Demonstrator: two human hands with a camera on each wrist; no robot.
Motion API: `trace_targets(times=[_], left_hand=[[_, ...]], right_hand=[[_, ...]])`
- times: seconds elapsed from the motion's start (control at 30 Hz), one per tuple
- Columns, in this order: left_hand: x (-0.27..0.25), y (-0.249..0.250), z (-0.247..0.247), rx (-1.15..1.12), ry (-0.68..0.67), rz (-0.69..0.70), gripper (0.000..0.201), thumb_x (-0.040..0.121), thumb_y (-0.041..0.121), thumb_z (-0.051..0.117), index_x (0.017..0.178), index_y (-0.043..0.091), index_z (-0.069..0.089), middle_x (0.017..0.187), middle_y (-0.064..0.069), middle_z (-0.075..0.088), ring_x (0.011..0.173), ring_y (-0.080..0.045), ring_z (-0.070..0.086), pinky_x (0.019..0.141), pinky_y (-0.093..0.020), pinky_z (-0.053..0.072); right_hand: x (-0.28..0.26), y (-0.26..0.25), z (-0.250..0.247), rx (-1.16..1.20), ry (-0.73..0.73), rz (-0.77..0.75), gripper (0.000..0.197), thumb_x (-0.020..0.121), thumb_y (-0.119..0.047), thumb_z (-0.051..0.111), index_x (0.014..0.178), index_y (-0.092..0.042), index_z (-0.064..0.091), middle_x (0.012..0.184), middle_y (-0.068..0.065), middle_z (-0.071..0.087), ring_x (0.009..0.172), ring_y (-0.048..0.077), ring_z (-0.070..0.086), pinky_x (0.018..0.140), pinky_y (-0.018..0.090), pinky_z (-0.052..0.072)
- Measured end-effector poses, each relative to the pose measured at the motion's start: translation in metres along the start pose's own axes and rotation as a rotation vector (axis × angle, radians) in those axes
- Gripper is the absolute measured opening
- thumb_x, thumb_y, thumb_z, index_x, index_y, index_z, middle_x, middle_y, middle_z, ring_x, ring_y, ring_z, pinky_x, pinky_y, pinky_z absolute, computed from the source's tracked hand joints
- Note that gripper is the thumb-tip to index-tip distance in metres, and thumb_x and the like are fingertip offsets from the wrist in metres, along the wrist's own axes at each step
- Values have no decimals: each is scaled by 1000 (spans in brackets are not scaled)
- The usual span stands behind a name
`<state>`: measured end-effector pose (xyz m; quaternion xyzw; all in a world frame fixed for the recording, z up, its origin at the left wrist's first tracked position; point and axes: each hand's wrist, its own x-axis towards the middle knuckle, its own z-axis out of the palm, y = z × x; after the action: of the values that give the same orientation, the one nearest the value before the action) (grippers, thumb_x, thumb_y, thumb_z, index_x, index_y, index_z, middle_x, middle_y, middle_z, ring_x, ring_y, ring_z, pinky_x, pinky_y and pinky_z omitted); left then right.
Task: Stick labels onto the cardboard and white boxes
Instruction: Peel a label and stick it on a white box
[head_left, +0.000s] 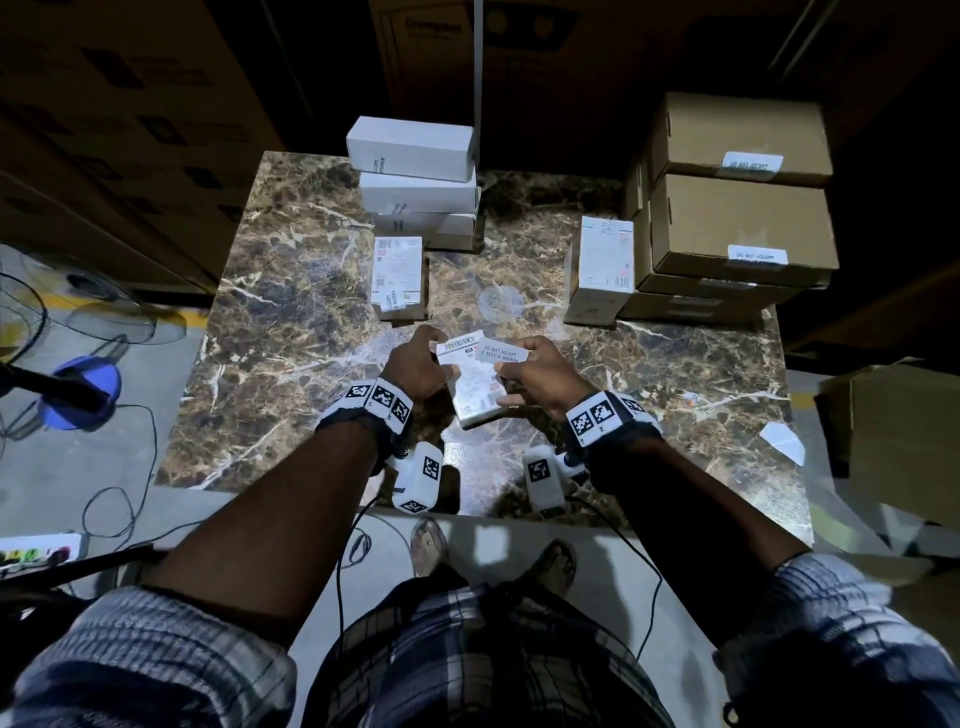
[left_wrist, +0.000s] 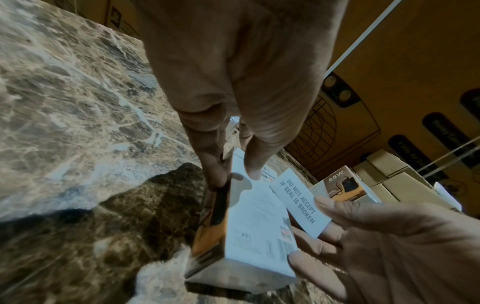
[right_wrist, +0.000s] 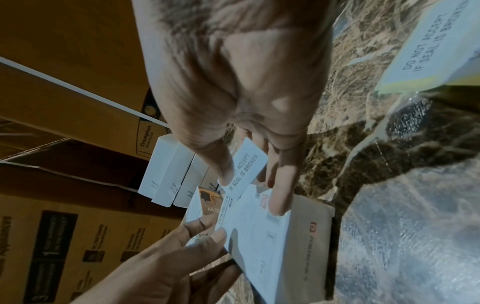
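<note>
A small white product box (head_left: 470, 382) (left_wrist: 255, 232) (right_wrist: 262, 242) is held tilted over the marble table (head_left: 291, 322). My left hand (head_left: 415, 364) (left_wrist: 233, 168) grips its far left corner between thumb and fingers. My right hand (head_left: 524, 374) (right_wrist: 249, 176) pinches a white label (head_left: 503, 349) (left_wrist: 298, 201) (right_wrist: 246, 170) reading "DO NOT ACCEPT IF SEAL IS BROKEN" just above the box's top right corner, with other fingers resting on the box's right edge.
Three stacked long white boxes (head_left: 415, 176) and a small labelled box (head_left: 399, 275) stand at the back. A white box (head_left: 600, 270) and stacked labelled cardboard boxes (head_left: 737, 208) stand back right. A label sheet (head_left: 784, 441) (right_wrist: 428, 51) lies at the table's right edge.
</note>
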<state>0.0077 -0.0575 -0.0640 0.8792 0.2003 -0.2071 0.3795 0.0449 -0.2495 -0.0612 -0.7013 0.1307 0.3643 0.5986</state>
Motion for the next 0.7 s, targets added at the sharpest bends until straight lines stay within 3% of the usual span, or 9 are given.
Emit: trace_targets(times=[0.17,0.3,0.5,0.57,0.7], left_hand=[[-1,-1,-1,7,-14,16,53,86,22,74,127,17,42,114,-11,69,88,-23,60,70,-30,44],[-5,4,-4,-9,39,78,47,83,19,77,120,16,47,104,-12,70,86,-26,64,69,-34,50],[-3,13,-9,-49,220,228,34,82,13,75,107,16,52,112,-4,61,96,-18,58,72,-30,47],[-1,18,-10,-53,241,277,32,81,12,73,104,17,52,110,-5,61,97,-20,60,71,-35,54],[-2,24,-7,-64,295,330,47,79,15,72,118,21,47,115,-6,57,103,-21,58,77,-34,56]], right_hand=[[3,-7,3,5,-20,-5,27,93,-3,64,99,-21,45,116,12,59,94,23,63,82,51,60],[4,-13,4,20,-20,-24,30,91,-4,65,103,-21,44,118,14,60,89,22,63,79,48,61],[0,-29,3,45,17,-90,39,92,-6,65,120,-14,39,114,15,62,91,25,66,82,49,60],[-2,-32,1,28,30,-129,36,93,-4,64,118,-11,39,114,16,64,97,31,69,83,50,60],[-6,-35,-4,-51,66,-225,27,92,-6,65,102,-17,43,110,16,65,93,33,69,83,52,56]])
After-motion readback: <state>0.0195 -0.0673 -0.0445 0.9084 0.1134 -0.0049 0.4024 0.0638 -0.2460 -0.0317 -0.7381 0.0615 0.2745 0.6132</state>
